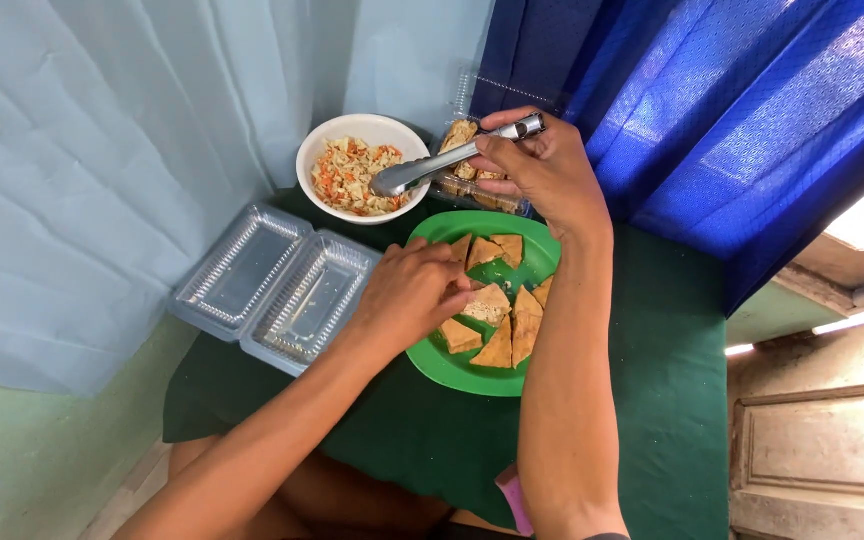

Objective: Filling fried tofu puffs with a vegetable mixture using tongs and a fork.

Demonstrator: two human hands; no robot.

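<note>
On the green-clothed table (672, 400), right hand (542, 170) pinches metal tongs (432, 165), long axis running left over the slaw bowl (324, 150); left hand (407, 295), fingers curled, touches toast triangles (497, 330) just below on the green plate (452, 372).

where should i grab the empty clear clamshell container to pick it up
Take the clear clamshell container by the outer rim of its left tray, coming from the left, away from the plate. It lies open and flat, two shallow trays joined by a hinge, so the thin rim is the only easy pinch. The left hand is busy at the green plate.
</note>
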